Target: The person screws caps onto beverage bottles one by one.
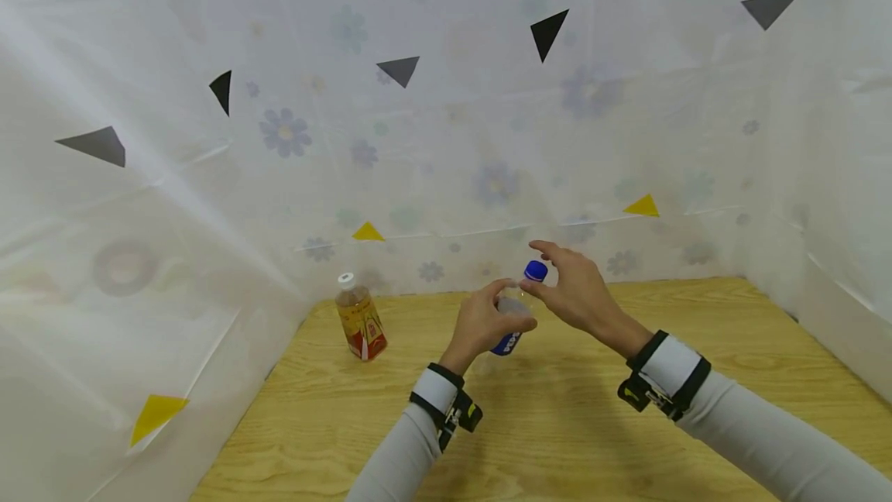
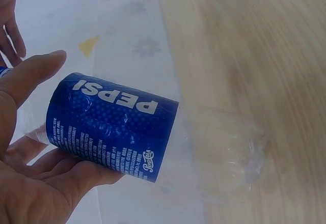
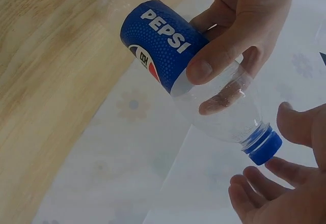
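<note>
A clear plastic Pepsi bottle (image 2: 112, 124) with a blue label is held tilted above the table. My left hand (image 1: 484, 321) grips it round its upper body, thumb on one side and fingers on the other. The blue cap (image 3: 266, 148) is on the bottle's neck. Around that cap my right hand (image 1: 577, 290) is spread, fingers loosely bent. In the right wrist view its thumb stands apart from the cap; one fingertip is close to the cap's edge, and I cannot tell if it touches. The bottle looks empty.
On the left of the wooden table (image 1: 418, 417) stands a second bottle (image 1: 362, 324) with a white cap and a yellow and red label. Pale flower-patterned sheeting (image 1: 453, 138) with stuck-on triangles rises behind the table and at both sides.
</note>
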Demonstrator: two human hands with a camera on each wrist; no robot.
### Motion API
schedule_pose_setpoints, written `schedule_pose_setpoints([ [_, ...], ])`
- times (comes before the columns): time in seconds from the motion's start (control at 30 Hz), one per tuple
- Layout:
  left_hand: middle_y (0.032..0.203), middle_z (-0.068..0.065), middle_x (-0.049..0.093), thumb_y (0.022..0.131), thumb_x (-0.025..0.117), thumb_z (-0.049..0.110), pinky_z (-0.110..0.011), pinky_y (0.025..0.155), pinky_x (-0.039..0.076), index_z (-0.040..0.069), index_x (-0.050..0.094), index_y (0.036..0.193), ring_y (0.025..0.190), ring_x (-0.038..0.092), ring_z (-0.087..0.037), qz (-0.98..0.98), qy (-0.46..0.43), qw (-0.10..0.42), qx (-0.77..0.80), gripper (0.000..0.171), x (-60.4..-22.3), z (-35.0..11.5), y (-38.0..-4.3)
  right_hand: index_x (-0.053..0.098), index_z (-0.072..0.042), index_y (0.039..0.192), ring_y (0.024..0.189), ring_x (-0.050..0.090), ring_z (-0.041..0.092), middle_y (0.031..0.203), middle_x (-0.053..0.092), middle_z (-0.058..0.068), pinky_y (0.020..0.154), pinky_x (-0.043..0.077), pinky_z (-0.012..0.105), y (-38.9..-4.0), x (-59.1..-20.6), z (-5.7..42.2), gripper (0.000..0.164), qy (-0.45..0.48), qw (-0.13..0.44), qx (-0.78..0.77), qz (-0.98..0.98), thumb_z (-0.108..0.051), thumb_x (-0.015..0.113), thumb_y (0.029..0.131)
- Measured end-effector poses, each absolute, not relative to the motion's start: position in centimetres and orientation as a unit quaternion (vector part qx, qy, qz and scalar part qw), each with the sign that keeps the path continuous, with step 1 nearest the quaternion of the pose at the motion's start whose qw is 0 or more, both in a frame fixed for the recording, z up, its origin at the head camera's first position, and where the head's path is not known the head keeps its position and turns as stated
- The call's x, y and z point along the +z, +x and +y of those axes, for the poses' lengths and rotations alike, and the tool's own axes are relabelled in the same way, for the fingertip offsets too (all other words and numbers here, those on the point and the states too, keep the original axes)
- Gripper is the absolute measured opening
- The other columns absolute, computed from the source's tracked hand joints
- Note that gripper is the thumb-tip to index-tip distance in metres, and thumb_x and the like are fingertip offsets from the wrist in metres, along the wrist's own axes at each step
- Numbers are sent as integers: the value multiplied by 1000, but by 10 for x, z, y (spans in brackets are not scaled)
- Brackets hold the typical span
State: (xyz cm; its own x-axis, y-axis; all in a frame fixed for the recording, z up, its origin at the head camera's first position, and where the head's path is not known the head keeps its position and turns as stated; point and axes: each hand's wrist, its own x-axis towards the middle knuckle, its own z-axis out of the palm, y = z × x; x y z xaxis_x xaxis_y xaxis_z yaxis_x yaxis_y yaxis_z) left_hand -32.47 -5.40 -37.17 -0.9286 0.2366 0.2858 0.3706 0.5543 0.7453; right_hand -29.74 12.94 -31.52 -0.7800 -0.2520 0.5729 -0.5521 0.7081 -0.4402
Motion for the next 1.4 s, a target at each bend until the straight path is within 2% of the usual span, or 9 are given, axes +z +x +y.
schedule_pose_setpoints([
  [0.07, 122, -17, 70, 77, 86, 42, -40, 74, 59, 21, 61, 140, 97, 69, -26, -877, -175, 78, -440, 71, -371, -54, -325, 53, -3, 144, 97, 68, 43, 125, 67, 26, 72, 56, 51, -297, -315, 129, 52, 237, 237, 313, -889, -15, 69, 96],
  [0.17, 121, -18, 70, 78, 86, 41, -40, 73, 58, 20, 61, 140, 96, 69, -26, -876, -178, 79, -441, 70, -371, -54, -326, 57, -3, 141, 94, 69, 41, 124, 68, 24, 66, 56, 44, -295, -313, 128, 44, 247, 226, 314, -888, -6, 63, 97],
  [0.23, 121, -18, 69, 77, 86, 41, -39, 73, 58, 20, 60, 140, 96, 68, -26, -875, -179, 79, -442, 71, -371, -55, -325, 57, -2, 140, 96, 70, 41, 126, 67, 25, 70, 58, 46, -294, -313, 128, 43, 247, 215, 316, -890, -1, 58, 97],
  [0.3, 122, -17, 69, 77, 86, 41, -39, 73, 58, 20, 61, 140, 96, 68, -25, -874, -180, 77, -444, 71, -371, -55, -325, 58, 0, 139, 112, 66, 43, 128, 66, 26, 82, 59, 51, -293, -312, 127, 42, 250, 214, 315, -890, 3, 55, 97],
  [0.37, 122, -17, 69, 77, 86, 42, -39, 73, 58, 21, 61, 139, 96, 68, -25, -875, -180, 77, -443, 70, -371, -55, -324, 59, 2, 137, 115, 65, 43, 130, 65, 27, 87, 57, 54, -293, -312, 127, 42, 251, 215, 315, -890, 7, 52, 96],
  [0.57, 123, -18, 69, 77, 86, 42, -39, 73, 58, 22, 62, 138, 97, 68, -26, -877, -185, 76, -437, 69, -372, -54, -324, 63, 4, 132, 111, 67, 42, 127, 66, 27, 86, 58, 54, -295, -316, 128, 42, 252, 240, 313, -884, 12, 50, 92],
  [0.97, 118, -13, 70, 77, 86, 42, -36, 70, 57, 25, 62, 138, 93, 69, -22, -880, -182, 76, -432, 68, -372, -53, -327, 62, 5, 133, 109, 66, 44, 126, 64, 29, 86, 57, 56, -296, -315, 129, 36, 238, 237, 317, -887, 4, 55, 97],
  [1.23, 118, -14, 70, 77, 86, 41, -37, 71, 57, 24, 62, 138, 94, 68, -24, -878, -183, 78, -436, 67, -371, -53, -325, 68, 6, 121, 97, 67, 39, 107, 68, 23, 83, 56, 54, -302, -318, 130, 27, 231, 258, 323, -881, -7, 64, 98],
  [1.4, 118, -13, 70, 77, 86, 41, -37, 70, 57, 24, 62, 137, 94, 68, -24, -877, -184, 80, -436, 67, -372, -53, -325, 72, 3, 108, 82, 60, 28, 91, 66, 15, 71, 49, 41, -305, -320, 131, 21, 224, 277, 323, -877, -13, 69, 96],
])
